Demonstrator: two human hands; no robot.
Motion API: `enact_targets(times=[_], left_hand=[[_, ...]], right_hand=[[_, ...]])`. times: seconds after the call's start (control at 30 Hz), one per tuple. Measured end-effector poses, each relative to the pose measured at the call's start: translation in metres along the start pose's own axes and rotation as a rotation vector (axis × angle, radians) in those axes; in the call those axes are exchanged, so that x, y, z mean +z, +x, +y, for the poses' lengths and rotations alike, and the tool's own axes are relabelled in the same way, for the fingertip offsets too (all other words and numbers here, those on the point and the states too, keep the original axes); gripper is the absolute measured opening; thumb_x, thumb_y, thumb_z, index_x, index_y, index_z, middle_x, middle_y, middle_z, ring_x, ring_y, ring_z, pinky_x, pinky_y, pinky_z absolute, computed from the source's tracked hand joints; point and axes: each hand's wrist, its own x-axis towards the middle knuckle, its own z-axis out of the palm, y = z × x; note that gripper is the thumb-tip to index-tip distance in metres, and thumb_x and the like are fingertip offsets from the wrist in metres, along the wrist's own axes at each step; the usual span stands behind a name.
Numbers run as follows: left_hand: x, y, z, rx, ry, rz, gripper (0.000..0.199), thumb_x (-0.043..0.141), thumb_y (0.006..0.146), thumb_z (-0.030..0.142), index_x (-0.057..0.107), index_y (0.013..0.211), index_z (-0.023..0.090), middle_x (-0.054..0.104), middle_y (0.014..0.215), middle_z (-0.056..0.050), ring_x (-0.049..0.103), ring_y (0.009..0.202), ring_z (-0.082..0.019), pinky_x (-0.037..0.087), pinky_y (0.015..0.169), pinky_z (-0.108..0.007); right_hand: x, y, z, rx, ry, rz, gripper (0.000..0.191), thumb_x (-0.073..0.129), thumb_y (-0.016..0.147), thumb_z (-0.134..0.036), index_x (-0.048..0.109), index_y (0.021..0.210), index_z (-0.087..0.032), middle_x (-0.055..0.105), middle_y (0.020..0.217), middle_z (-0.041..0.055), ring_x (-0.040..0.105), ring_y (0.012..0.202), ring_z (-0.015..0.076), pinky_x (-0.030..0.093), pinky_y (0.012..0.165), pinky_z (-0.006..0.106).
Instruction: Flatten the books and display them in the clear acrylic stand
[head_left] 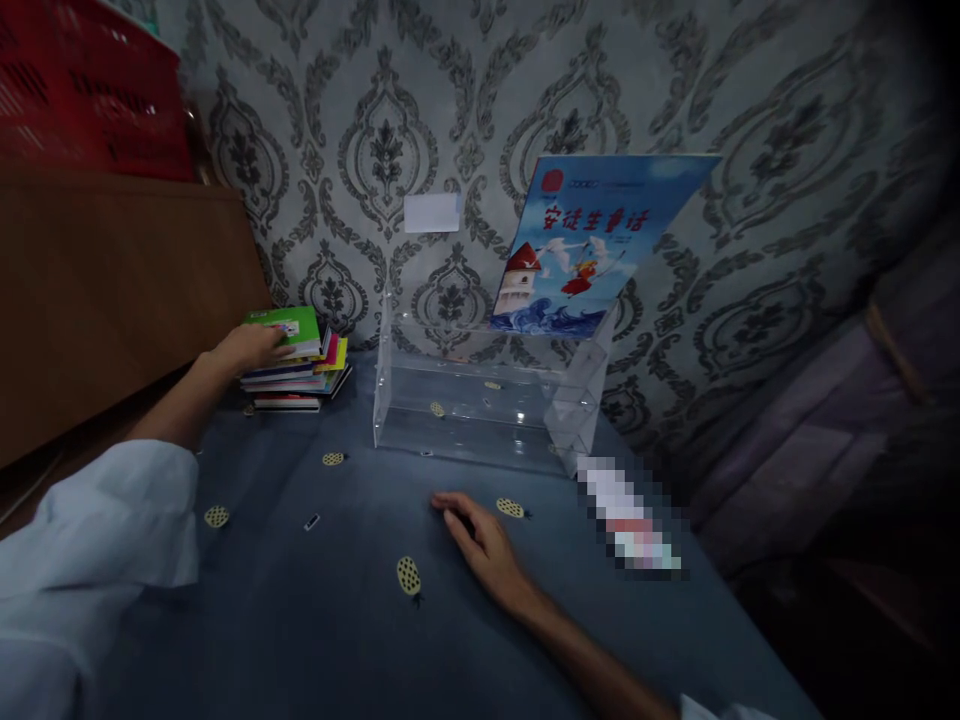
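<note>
At the left, my left hand (253,346) lies over the green-covered book (304,322) on top of a stack of books (289,385). Its fingers stretch across the cover; any grip at the far edge is hidden. My right hand (480,545) rests on its side on the dark blue tablecloth (300,620), empty, with loosely curved fingers and the thumb apart. Just beyond it stands a clear acrylic display rack (465,425) with stepped tiers. A blue picture book (581,245) with red Chinese lettering leans upright and tilted at the rack's back right.
A blurred, pixelated item (630,515) lies right of the rack. Behind is patterned wallpaper (465,90) with a white rectangular plate (432,213). A brown wooden cabinet (120,290) bearing a red plastic crate (97,95) borders the left. A pale curtain (817,470) hangs at the right.
</note>
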Motion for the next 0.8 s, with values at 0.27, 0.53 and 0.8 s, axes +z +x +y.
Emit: enact_targets(times=[0.27,0.53,0.8], left_hand=[[-0.011,0.025,0.017,0.036,0.151,-0.214,0.028,0.062,0.079,0.027,0.074,0.100,0.012,0.074,0.102,-0.019,0.071,0.096,-0.031,0.052,0.087,-0.036],[-0.016,-0.004,0.028,0.020,0.240,-0.139,0.035,0.055,0.086,0.033,0.069,0.113,0.015,0.071,0.116,-0.020,0.067,0.110,-0.037,0.051,0.092,-0.043],[-0.005,-0.045,0.015,0.030,0.204,-0.080,0.069,0.057,0.090,0.047,0.041,0.151,0.022,0.041,0.158,-0.019,0.045,0.139,-0.041,0.039,0.108,-0.058]], right_hand=[[0.001,-0.001,0.002,-0.008,-0.060,-0.003,0.037,0.047,0.099,-0.048,0.069,0.115,-0.024,0.073,0.117,0.0094,0.068,0.112,0.0266,0.054,0.099,0.044],[0.000,-0.001,0.002,-0.029,-0.052,-0.017,0.037,0.047,0.099,-0.048,0.069,0.116,-0.023,0.074,0.115,0.0104,0.069,0.112,0.0265,0.055,0.098,0.045],[-0.002,-0.001,-0.001,-0.041,-0.080,-0.042,0.033,0.047,0.099,-0.042,0.070,0.113,-0.025,0.073,0.116,0.0100,0.069,0.110,0.0264,0.055,0.096,0.044]])
